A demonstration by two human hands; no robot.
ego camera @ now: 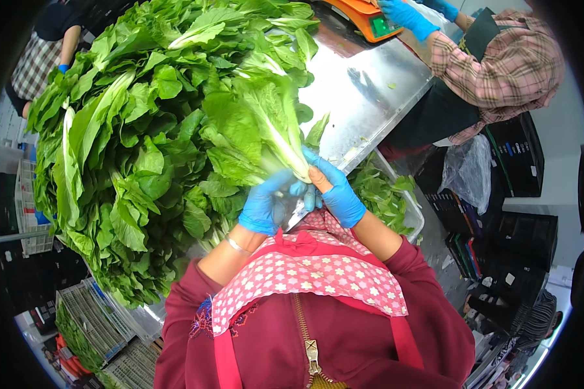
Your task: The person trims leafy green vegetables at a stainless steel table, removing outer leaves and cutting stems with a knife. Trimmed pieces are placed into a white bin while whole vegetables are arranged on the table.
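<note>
My right hand, in a blue glove with the thumb tip bare, grips the white base of a leafy green head resembling mustard greens or Chinese cabbage. Its leaves spread away from me over the table's near edge. Close to that base, on its left, is my left hand, also blue-gloved. Motion blurs its fingers, so whether they hold a leaf is unclear. A large heap of the same leafy greens rises just beyond and left of my left hand.
The metal table stretches ahead to an orange digital scale. A co-worker in a plaid shirt stands at its right side. Below the table edge, a white tub holds loose leaves. Black crates stand right; grey crates are lower left.
</note>
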